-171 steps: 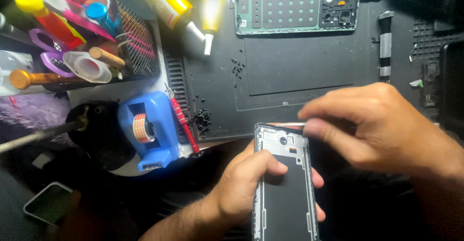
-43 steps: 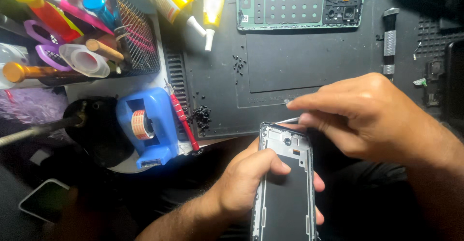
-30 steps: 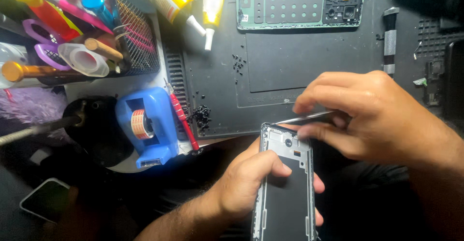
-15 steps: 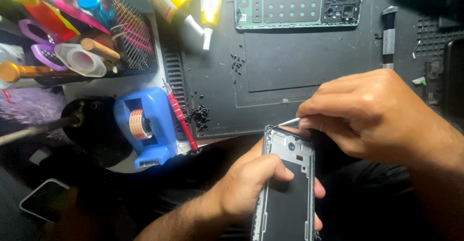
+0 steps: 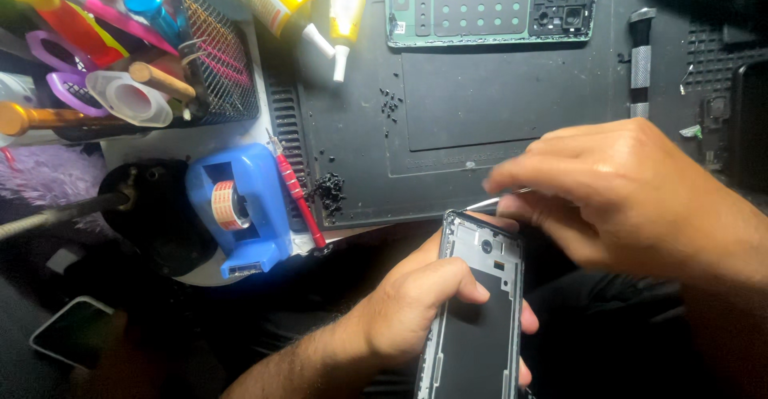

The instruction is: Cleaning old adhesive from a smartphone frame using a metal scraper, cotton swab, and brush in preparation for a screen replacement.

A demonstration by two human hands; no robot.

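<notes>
phone frame [image 5: 478, 311] | blue tape dispenser [image 5: 240, 207] left | loose screws [image 5: 328, 191] near

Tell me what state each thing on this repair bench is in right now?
Phone frame: opened, back cover off, held upright-tilted.
Left hand: gripping the frame's side.
Right hand: pinching thin metal tweezers, tip at the frame's top corner.
Back panel: detached, lying inside-up on the mat.
Tiny screws: loose, piled on the mat.
Tape dispenser: loaded, standing.
Red screwdriver: lying unused.

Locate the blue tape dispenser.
Head view, left of centre: the blue plastic tape dispenser sits beside the slim red screwdriver, at the dark work mat's left edge.
</notes>
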